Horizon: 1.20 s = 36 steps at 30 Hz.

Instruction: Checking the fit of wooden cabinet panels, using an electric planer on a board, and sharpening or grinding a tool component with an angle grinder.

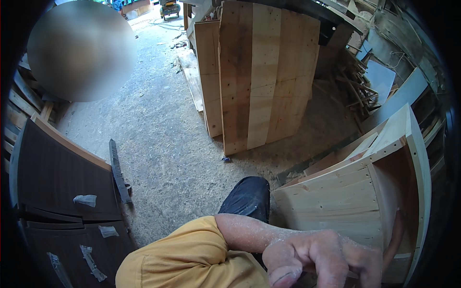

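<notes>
Grip, left hand [319, 257]: dusted with pale powder, back uppermost, fingers bent downward, thumb toward the lower edge. Fingertips are cut off by that edge; whether the grip is wide, narrow or holding something cannot be told.

Grip, right hand: cannot be made out with certainty. A slender skin-toned form [395, 240] shows against the inside of the cabinet; its state cannot be told.

Cabinet [331, 206], pale wood, open-ended, with a row of small fastener marks along its edge: at the right, directly behind the left hand in view. Contact between the two cannot be confirmed.

Sleeve [173, 247], mustard yellow, on the left arm. Trouser leg [246, 197], dark, dusty, beside the cabinet.

Plank panel [264, 77], upright, of vertical boards in brown and pale tones: ahead, beyond the leg. A narrower wooden panel [209, 81] stands just at its left. Small blue item [226, 159], on the floor [153, 158] by the panel's lower corner; the floor is strewn with shavings.

Dark brown panels [62, 168], bearing strips of clear film: far left. Long grey strip [118, 170], beside them.

Scrap wood pile [357, 91]: upper right. Wheeled machine [170, 9]: far background.
</notes>
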Each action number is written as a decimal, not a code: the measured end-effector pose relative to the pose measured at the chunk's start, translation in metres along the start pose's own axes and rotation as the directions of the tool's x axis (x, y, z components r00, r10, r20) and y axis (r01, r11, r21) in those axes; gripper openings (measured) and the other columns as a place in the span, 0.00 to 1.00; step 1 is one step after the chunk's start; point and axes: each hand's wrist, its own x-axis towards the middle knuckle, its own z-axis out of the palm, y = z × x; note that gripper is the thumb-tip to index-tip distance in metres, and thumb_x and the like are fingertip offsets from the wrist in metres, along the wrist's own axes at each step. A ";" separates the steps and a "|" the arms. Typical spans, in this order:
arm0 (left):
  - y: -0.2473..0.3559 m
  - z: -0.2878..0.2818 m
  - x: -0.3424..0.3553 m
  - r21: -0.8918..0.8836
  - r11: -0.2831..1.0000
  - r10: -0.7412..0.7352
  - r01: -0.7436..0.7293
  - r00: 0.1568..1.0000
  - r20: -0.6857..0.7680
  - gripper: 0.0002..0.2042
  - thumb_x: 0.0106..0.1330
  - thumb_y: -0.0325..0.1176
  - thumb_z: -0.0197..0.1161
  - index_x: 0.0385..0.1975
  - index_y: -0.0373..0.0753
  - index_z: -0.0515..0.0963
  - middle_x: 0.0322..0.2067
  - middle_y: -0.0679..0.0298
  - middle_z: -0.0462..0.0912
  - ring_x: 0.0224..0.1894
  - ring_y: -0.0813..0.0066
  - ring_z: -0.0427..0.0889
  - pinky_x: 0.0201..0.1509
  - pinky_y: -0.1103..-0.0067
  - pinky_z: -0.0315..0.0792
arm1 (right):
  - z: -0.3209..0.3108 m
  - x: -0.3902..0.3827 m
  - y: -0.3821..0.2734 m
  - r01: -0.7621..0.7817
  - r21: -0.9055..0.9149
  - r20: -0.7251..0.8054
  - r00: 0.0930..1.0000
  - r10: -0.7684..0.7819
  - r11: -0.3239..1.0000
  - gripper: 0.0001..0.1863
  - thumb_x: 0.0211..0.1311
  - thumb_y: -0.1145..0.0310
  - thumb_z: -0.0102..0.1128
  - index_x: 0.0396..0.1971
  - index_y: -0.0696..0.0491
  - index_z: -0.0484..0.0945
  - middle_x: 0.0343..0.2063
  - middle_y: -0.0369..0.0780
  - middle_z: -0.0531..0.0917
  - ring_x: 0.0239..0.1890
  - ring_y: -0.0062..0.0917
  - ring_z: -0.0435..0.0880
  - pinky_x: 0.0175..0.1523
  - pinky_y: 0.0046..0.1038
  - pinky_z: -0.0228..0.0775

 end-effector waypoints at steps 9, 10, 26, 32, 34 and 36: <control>-0.002 0.008 0.005 -0.108 0.993 0.016 -0.043 0.972 -0.234 0.19 0.64 0.44 0.51 0.34 0.31 0.80 0.46 0.33 0.68 0.44 0.49 0.72 0.46 0.65 0.67 | 0.003 -0.010 -0.014 0.039 0.007 -0.006 0.999 -0.039 0.999 0.21 0.64 0.59 0.45 0.47 0.62 0.72 0.48 0.54 0.73 0.51 0.46 0.70 0.58 0.37 0.58; 0.002 0.007 0.004 -0.077 0.997 -0.008 -0.009 0.976 -0.215 0.19 0.64 0.43 0.51 0.34 0.30 0.79 0.45 0.34 0.69 0.43 0.49 0.72 0.46 0.66 0.67 | 0.001 -0.013 -0.017 0.038 0.003 -0.015 0.999 -0.038 0.999 0.21 0.64 0.59 0.45 0.47 0.62 0.72 0.47 0.54 0.73 0.51 0.45 0.70 0.57 0.37 0.59; 0.001 -0.025 -0.083 0.448 0.606 -0.506 0.657 0.754 -0.419 0.19 0.57 0.49 0.60 0.29 0.36 0.76 0.45 0.49 0.70 0.44 0.59 0.71 0.52 0.71 0.64 | -0.009 -0.027 -0.047 0.263 -0.492 0.094 0.964 -0.250 0.830 0.16 0.65 0.66 0.43 0.42 0.63 0.73 0.42 0.48 0.76 0.49 0.40 0.73 0.54 0.33 0.64; -0.026 -0.034 -0.159 0.667 -0.161 -0.672 0.727 0.414 -0.614 0.20 0.56 0.42 0.62 0.46 0.39 0.70 0.47 0.55 0.71 0.48 0.61 0.71 0.52 0.65 0.64 | -0.011 -0.043 -0.086 -0.059 0.026 -0.072 0.996 0.061 0.998 0.27 0.59 0.54 0.52 0.48 0.63 0.71 0.48 0.51 0.75 0.51 0.39 0.73 0.55 0.32 0.62; -0.038 -0.036 -0.156 0.817 -0.237 -0.789 0.525 0.387 -0.477 0.26 0.54 0.43 0.63 0.52 0.41 0.68 0.55 0.56 0.66 0.58 0.61 0.65 0.62 0.60 0.55 | -0.014 -0.043 -0.080 -0.072 0.023 -0.073 0.995 0.074 0.997 0.28 0.58 0.53 0.53 0.49 0.63 0.71 0.49 0.52 0.74 0.52 0.39 0.73 0.56 0.31 0.61; -0.055 -0.044 -0.157 0.895 -0.242 -0.825 0.374 0.406 -0.393 0.29 0.54 0.45 0.63 0.56 0.43 0.65 0.58 0.56 0.63 0.62 0.61 0.60 0.65 0.57 0.48 | -0.015 -0.040 -0.074 -0.099 0.025 -0.066 0.993 0.100 0.995 0.29 0.58 0.53 0.54 0.49 0.63 0.70 0.49 0.52 0.75 0.53 0.39 0.73 0.56 0.31 0.61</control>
